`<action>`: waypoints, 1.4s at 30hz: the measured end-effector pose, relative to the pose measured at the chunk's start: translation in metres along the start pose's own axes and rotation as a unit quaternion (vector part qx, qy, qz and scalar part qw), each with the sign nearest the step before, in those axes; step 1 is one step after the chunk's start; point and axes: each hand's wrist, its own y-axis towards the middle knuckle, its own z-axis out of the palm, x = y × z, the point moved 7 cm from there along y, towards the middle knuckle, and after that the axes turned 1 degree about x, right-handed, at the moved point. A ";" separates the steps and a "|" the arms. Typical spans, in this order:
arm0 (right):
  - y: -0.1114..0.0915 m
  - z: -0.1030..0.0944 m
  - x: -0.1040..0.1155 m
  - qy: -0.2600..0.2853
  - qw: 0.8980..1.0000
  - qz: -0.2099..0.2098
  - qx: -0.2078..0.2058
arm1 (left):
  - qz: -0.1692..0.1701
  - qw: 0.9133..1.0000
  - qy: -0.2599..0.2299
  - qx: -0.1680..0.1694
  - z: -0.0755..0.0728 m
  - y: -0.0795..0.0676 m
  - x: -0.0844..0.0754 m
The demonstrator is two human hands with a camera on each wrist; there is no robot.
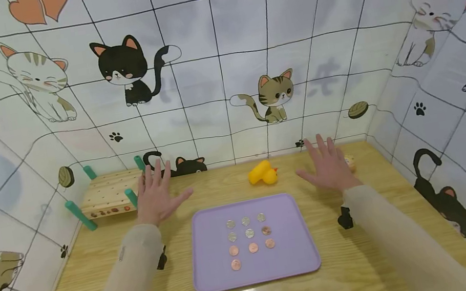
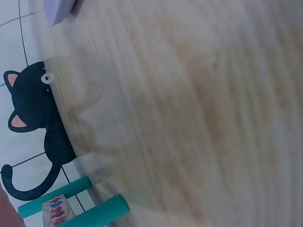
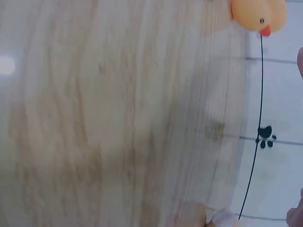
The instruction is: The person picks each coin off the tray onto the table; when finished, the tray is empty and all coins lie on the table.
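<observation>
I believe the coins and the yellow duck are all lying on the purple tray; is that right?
Not quite: the yellow duck lies on the wooden table, beyond the far edge of the purple tray, as the head view shows. The coins do lie on the tray.

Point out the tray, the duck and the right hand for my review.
Tray (image 1: 290, 237): head view, bare right part of its floor.
Duck (image 1: 260, 171): head view, yellow body.
Right hand (image 1: 327, 169): head view, back of the hand.
</observation>
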 end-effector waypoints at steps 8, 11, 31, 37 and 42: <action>-0.013 0.005 0.044 0.035 0.995 -0.094 0.000 | 0.016 0.992 -0.121 0.033 0.008 -0.015 -0.019; -0.020 0.006 0.067 0.049 0.988 -0.145 -0.006 | 0.013 0.987 -0.148 0.068 0.014 -0.023 -0.024; -0.053 0.046 0.154 0.091 0.951 -0.214 0.204 | 0.039 0.938 -0.252 0.234 0.029 -0.094 -0.036; -0.042 0.053 0.155 0.095 0.945 -0.235 0.206 | 0.068 0.928 -0.278 0.240 0.031 -0.103 -0.033; -0.035 0.056 0.160 0.100 0.939 -0.262 0.198 | 0.063 0.917 -0.307 0.248 0.033 -0.109 -0.028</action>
